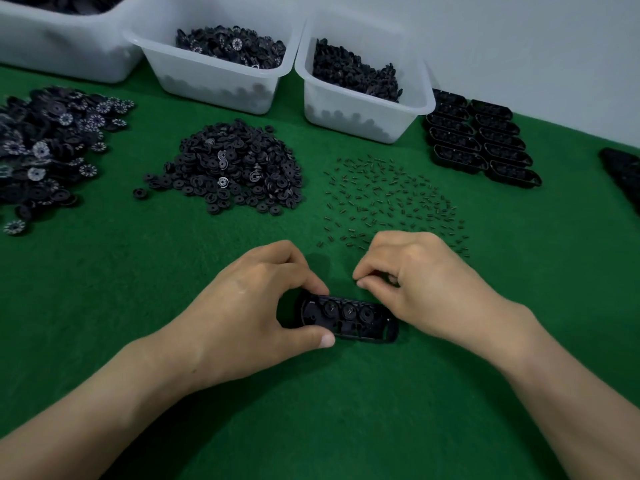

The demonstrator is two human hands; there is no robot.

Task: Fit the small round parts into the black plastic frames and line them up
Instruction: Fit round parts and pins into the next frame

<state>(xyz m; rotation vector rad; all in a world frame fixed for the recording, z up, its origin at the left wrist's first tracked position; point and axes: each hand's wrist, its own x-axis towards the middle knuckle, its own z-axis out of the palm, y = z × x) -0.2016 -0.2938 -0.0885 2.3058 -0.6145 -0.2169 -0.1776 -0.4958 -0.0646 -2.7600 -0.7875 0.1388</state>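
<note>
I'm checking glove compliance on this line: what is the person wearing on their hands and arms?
Nothing that shows. The left hand and right hand are bare: no gloves, rings, watch or wristband. Both forearms are uncovered to the picture's edge, with no sleeve in view.

surface: flat tabletop covered in dark green felt cloth [104, 289], filling the lower view | wall: plain pale grey-white wall [519, 46] rising directly behind the tabletop's far edge | light: soft, even, rather dim, casting faint shadows on the felt
</note>
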